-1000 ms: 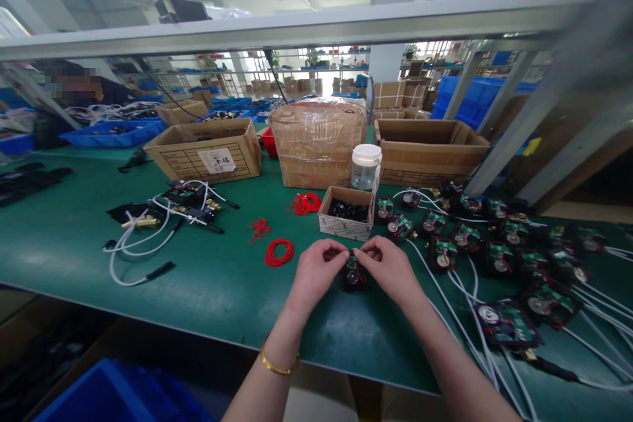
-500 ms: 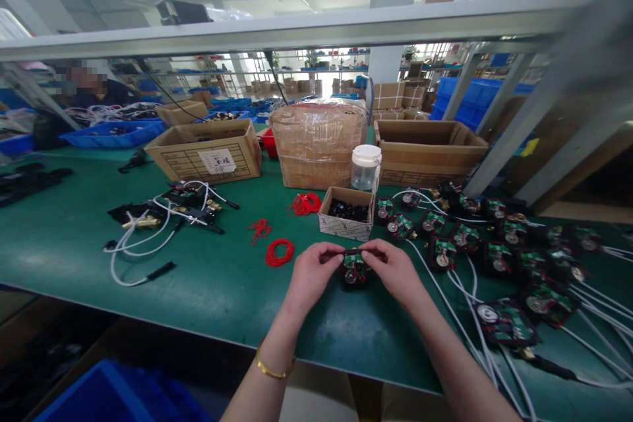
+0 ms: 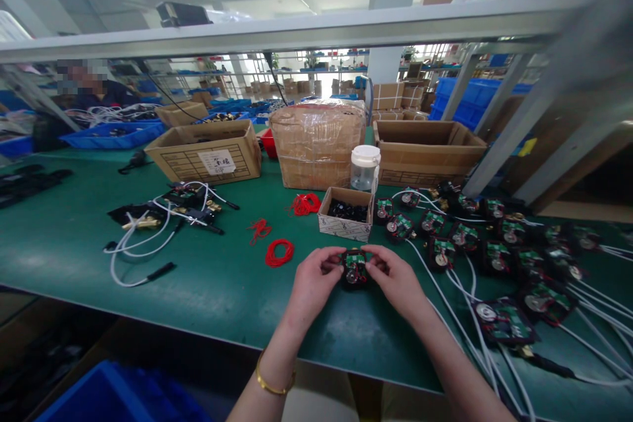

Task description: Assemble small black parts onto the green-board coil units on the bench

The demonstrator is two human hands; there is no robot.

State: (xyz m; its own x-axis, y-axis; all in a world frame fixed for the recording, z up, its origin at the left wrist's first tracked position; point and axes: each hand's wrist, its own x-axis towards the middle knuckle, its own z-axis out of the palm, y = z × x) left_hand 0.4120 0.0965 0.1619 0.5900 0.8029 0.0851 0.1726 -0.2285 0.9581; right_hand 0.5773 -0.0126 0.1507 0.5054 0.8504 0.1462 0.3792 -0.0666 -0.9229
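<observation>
A small black housing with a green circuit board (image 3: 355,268) rests on the green table in front of me, its open side facing up. My left hand (image 3: 319,277) grips its left edge between thumb and fingers. On the opposite edge, my right hand (image 3: 393,273) holds it the same way. A round silvery part and thin red wires show inside the housing. Just beyond it stands a small carton (image 3: 345,227) of black parts. Coils of red wire (image 3: 279,253) lie to the left of my left hand.
Many similar circuit-board housings (image 3: 497,256) with white cables spread over the right side. At left lie several cabled units with brass fittings (image 3: 148,221). Cardboard boxes (image 3: 319,151) and a white-lidded jar (image 3: 364,168) line the back. A metal shelf beam (image 3: 297,33) crosses above; a person sits far left.
Both hands have shifted from the housing's top edge, where the fingertips nearly met, out to its left and right sides, uncovering more of the board.
</observation>
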